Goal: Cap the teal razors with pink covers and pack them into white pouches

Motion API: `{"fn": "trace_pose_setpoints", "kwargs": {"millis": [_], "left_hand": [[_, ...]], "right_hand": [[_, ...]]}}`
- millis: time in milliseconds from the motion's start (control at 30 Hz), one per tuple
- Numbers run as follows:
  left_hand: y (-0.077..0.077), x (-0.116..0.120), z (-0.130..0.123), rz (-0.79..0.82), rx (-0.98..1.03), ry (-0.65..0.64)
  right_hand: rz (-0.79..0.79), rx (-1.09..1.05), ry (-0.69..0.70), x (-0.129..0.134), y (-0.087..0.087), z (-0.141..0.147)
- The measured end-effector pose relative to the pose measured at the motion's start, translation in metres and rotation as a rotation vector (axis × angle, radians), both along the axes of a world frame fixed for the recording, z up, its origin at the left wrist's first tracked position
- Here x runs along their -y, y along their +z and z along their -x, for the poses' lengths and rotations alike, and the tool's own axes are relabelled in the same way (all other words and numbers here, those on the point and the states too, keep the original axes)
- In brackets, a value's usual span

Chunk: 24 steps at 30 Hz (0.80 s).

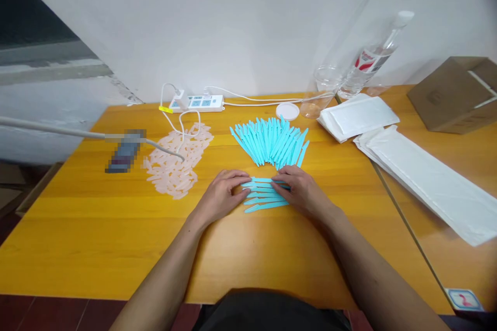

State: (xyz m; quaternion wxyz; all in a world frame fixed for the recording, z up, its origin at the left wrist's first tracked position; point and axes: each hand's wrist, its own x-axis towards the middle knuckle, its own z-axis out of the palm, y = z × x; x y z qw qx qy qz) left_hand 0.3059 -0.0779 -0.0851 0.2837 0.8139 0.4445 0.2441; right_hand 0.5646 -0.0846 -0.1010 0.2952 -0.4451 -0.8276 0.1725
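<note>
On one table (116, 248), two hands (225, 194) (303, 191) touch one row of blue sticks (264, 200).

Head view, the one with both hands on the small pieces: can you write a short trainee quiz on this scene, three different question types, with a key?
1. Multiple choice. Where are the pale pink pieces?
a) inside the cardboard box
b) on the table, to the left of both hands
c) on top of the white packages

2. True or false. The cap of the clear bottle is off.

3. Fill in the colour. The left hand and the right hand are at opposite ends of a short row of ____ pieces.

Key: 1 b; 2 false; 3 light blue
</note>
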Motion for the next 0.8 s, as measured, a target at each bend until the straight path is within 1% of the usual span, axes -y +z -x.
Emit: {"fn": "trace_pose_setpoints", "kwargs": {"millis": [67, 100, 133, 167, 233, 267, 333, 433, 533, 600, 700, 800], "left_hand": [[0.002, 0.001, 0.002, 0.0, 0.001, 0.004], [0.004, 0.001, 0.004, -0.003, 0.002, 0.013], [0.007, 0.001, 0.008, -0.008, 0.003, 0.03], [0.01, 0.002, 0.014, -0.015, -0.001, 0.056], [0.015, 0.002, 0.032, -0.039, -0.036, 0.133], [0.016, 0.002, 0.043, -0.058, -0.067, 0.179], [0.018, 0.001, 0.067, -0.097, -0.142, 0.272], [0.018, 0.001, 0.099, -0.127, -0.241, 0.379], [0.016, 0.0, 0.116, -0.125, -0.319, 0.402], [0.014, -0.001, 0.12, -0.127, -0.375, 0.37], [0.01, -0.003, 0.12, -0.136, -0.442, 0.316], [0.009, -0.004, 0.117, -0.156, -0.479, 0.309]], "right_hand": [[0.027, 0.003, -0.013, 0.0, 0.004, 0.0], [0.033, -0.001, -0.063, -0.001, 0.005, -0.002], [0.033, -0.006, -0.151, -0.002, 0.006, -0.004], [0.024, -0.008, -0.272, -0.004, 0.007, -0.008], [0.012, 0.015, -0.542, -0.009, 0.006, -0.018], [0.024, 0.043, -0.653, -0.013, 0.005, -0.025], [0.103, 0.118, -0.785, -0.019, 0.004, -0.037], [0.248, 0.198, -0.85, -0.027, 0.004, -0.05], [0.3, 0.217, -0.877, -0.032, 0.006, -0.054], [0.304, 0.217, -0.876, -0.034, 0.008, -0.052], [0.303, 0.243, -0.858, -0.036, 0.009, -0.048], [0.306, 0.263, -0.87, -0.037, 0.008, -0.047]]}}
